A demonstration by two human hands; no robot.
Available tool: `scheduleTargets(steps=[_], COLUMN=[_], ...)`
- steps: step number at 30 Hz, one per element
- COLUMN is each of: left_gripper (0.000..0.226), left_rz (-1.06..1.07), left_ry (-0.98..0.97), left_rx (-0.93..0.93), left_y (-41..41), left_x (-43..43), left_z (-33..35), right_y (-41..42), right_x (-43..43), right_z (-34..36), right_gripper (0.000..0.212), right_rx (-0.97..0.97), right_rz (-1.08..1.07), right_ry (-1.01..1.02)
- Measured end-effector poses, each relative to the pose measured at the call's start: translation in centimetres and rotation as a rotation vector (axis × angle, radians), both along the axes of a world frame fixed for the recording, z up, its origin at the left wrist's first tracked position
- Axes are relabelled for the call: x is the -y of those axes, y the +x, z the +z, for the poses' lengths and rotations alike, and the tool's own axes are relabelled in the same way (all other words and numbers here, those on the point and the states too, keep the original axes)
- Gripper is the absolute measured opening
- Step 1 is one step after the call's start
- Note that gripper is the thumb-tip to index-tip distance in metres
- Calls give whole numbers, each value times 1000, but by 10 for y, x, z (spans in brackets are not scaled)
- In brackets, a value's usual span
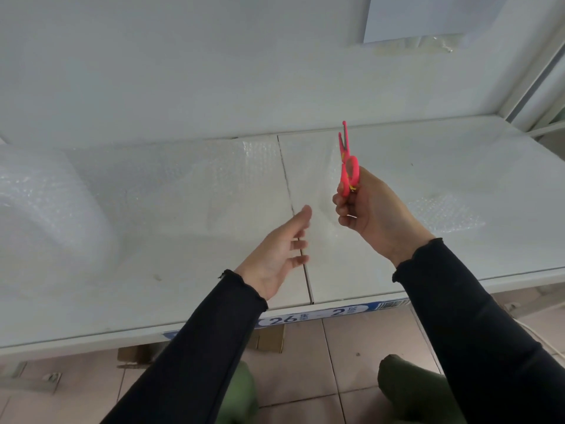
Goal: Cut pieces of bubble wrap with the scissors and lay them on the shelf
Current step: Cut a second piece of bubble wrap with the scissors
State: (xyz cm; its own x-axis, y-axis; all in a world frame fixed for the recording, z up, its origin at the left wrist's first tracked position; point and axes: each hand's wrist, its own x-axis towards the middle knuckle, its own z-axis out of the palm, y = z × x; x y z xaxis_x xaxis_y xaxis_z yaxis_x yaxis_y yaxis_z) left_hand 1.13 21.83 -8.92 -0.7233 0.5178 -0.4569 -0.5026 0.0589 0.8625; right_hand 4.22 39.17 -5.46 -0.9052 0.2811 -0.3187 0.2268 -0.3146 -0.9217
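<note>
While the right hand (367,209) grips the pink scissors (348,166) by the handle loops, tips up and blades a little parted, we note the left hand (281,249) open close beside it, fingers relaxed, holding nothing. Both hover above the white shelf (458,142).

Bubble wrap: a bulky heap (39,203) at the shelf's left end; one flat piece (189,185) left of the panel seam (286,175); another small piece (446,212) to the right. A faint sheet seems to lie under the hands, though we cannot tell its edges.

Risks as we judge them:
- The parted blades are bare and close to the left fingertips. A reach across toward the heap could brush them.
- Neither hand holds any wrap, so fresh stock must come from the far left. Dragging it over could shift the pieces already laid.
- Clear film on white shelf reads poorly. Overlaps or gaps may go unnoticed.
- The pieces look light, so a sleeve sweeping past could push one off the front edge, above the label strip (305,316).
- Lowered tips could snag a laid sheet.
</note>
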Motion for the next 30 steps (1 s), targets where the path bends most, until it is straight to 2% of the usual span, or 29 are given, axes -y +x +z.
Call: scheduleTargets(steps=[2,4,7,9,11,14,16,21,26,30], left_gripper=[57,56,50,45,46,34,19,22,32,41], left_rz=[-173,-246,-49,92,194,254,234,162,44,-43], left_ry=[-219,-323,-257,-183,-103,-66,-146,-389,-775,-948], left_rx=[-163,-265,-462,-534,-494,-436,-430,-422,-707,-895], left_y=[0,0,-4,-9,-14,-22,-26,-44,-47,-42], left_x=[15,31,44,46,47,50,53,64,65,54], left_z=[5,11,13,11,8,-1,-10,-40,-49,-44], right_y=[3,6,12,16,23,31,33,32,33,37], right_x=[-1,-2,3,11,25,47,57,70,75,54], right_z=[-1,-2,-10,-19,-26,-38,-47,-74,-81,-64], right_gripper=[40,39,36,36,33,32,30,26,30,23], right_rx=[6,18,-33,-108,-148,-148,-114,-77,-96,-96], right_rz=[16,39,54,72,124,169,204,358,360,312], right_ry=[56,186,485,856,1216,1490,1557,1561,1633,1476])
